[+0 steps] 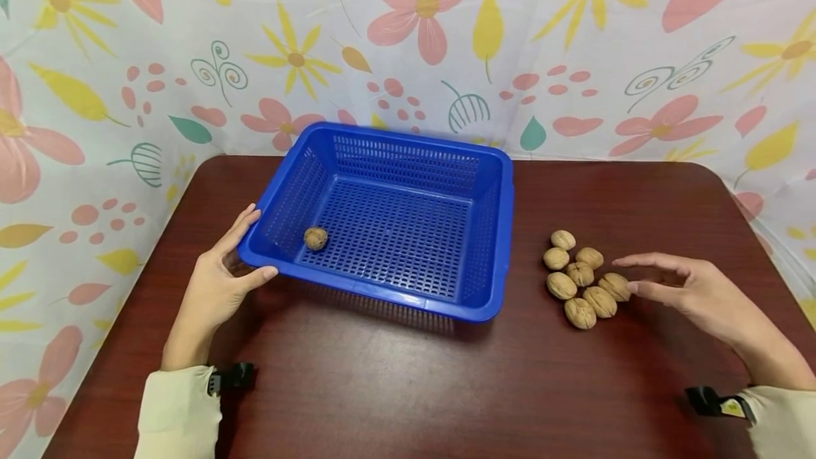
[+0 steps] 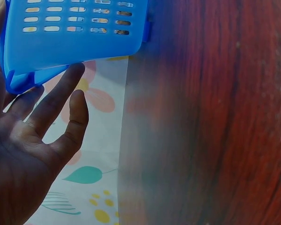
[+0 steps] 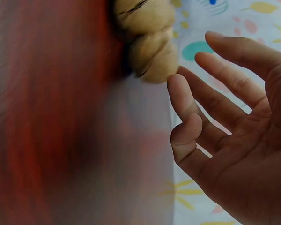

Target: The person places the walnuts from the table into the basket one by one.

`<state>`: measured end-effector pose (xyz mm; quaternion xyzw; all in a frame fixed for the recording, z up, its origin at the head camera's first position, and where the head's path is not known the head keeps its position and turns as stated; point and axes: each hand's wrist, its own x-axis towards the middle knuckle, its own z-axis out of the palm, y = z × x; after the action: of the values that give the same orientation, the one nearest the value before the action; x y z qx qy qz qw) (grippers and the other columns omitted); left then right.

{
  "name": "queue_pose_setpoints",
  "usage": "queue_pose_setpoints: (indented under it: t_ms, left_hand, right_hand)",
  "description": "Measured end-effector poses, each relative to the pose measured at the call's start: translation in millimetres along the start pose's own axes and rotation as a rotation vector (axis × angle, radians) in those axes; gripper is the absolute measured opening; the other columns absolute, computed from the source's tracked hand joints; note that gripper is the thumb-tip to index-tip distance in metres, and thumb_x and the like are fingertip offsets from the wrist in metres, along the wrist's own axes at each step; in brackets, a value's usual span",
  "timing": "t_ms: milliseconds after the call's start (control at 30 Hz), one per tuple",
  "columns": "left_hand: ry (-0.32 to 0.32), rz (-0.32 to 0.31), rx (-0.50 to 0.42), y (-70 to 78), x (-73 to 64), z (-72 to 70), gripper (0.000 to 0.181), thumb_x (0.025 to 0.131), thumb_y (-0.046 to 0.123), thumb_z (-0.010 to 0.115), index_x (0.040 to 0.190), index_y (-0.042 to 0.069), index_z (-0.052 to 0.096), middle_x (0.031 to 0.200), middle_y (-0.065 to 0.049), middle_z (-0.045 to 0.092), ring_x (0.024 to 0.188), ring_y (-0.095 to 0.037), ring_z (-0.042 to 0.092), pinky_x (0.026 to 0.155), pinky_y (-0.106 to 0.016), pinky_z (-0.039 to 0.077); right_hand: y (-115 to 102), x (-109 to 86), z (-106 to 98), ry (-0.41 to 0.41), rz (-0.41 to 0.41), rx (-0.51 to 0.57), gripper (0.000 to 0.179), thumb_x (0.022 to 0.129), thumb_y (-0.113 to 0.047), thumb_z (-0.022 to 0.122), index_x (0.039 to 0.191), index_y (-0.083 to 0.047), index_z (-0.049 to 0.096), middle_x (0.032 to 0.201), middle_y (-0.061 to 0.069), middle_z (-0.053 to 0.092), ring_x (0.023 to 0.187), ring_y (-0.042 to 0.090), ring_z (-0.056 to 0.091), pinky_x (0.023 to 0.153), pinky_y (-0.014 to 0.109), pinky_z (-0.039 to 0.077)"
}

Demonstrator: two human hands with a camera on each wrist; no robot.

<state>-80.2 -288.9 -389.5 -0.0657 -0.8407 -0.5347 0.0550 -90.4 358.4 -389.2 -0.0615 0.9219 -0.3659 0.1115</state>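
A blue plastic basket (image 1: pixel 401 289) with slotted walls and floor stands on the table, one walnut (image 1: pixel 315 238) lying in its left part. My left hand (image 1: pixel 219 275) holds the basket by its near left corner, thumb over the front rim and fingers along the left side. In the left wrist view, two fingers (image 2: pixel 70 84) stretch beneath the basket's edge. Several walnuts (image 1: pixel 580 314) lie in a loose cluster to the right of the basket. Beside that cluster is my right hand (image 1: pixel 701 296), thumb and fingers parted, fingertips right at the rightmost walnut (image 1: pixel 615 287).
The dark red-brown wooden table (image 1: pixel 382 388) has rounded far corners. Behind it and along its sides hangs a white cloth (image 1: pixel 395 41) printed with flowers and leaves. A black strap (image 1: pixel 229 379) sits at the left sleeve, another strap (image 1: pixel 717 402) at the right one.
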Motion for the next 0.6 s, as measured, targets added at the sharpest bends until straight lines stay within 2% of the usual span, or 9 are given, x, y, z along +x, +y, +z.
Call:
queue_pose_setpoints:
  t_ms: [133,333,533,600]
  left_hand:
    - [-0.002,0.006,-0.003,-1.2,0.4,-0.5,0.082,0.089,-0.005,0.078,0.161,0.014,0.043,0.174,-0.006,0.028,0.123,0.009,0.057,0.089,-0.01,0.053]
    - [0.008,0.013,-0.002,-1.7,0.1,-0.4,0.082,0.089,-0.006,0.079,0.161,0.013,0.043,0.173,-0.009,0.029,0.123,0.009,0.056,0.089,-0.009,0.052]
    - [0.009,0.014,-0.014,-1.7,0.2,-0.2,0.082,0.088,-0.007,0.078,0.16,0.011,0.043,0.173,-0.016,0.027,0.124,0.009,0.056,0.089,-0.009,0.053]
    - [0.008,0.013,-0.013,-1.7,0.4,-0.2,0.082,0.088,-0.007,0.078,0.16,0.011,0.043,0.173,-0.015,0.027,0.124,0.009,0.056,0.089,-0.009,0.053]
  right_hand:
    - [7,0.1,4,-0.012,-0.006,0.028,0.039,0.101,-0.022,0.072,0.138,-0.014,0.068,0.115,-0.026,0.07,0.085,0.0,0.061,0.066,0.023,0.046]
    - [10,4.7,10,-0.014,0.01,0.046,0.039,0.099,-0.022,0.074,0.137,-0.017,0.069,0.109,-0.021,0.068,0.079,0.004,0.057,0.063,0.026,0.044]
    - [13,6.5,16,-0.042,-0.022,0.093,0.038,0.098,-0.015,0.074,0.136,-0.013,0.068,0.085,-0.012,0.064,0.071,0.008,0.055,0.06,0.029,0.043]
    - [14,6.8,18,-0.05,-0.027,0.103,0.038,0.098,-0.014,0.074,0.136,-0.013,0.068,0.078,-0.011,0.062,0.067,0.01,0.055,0.058,0.03,0.042]
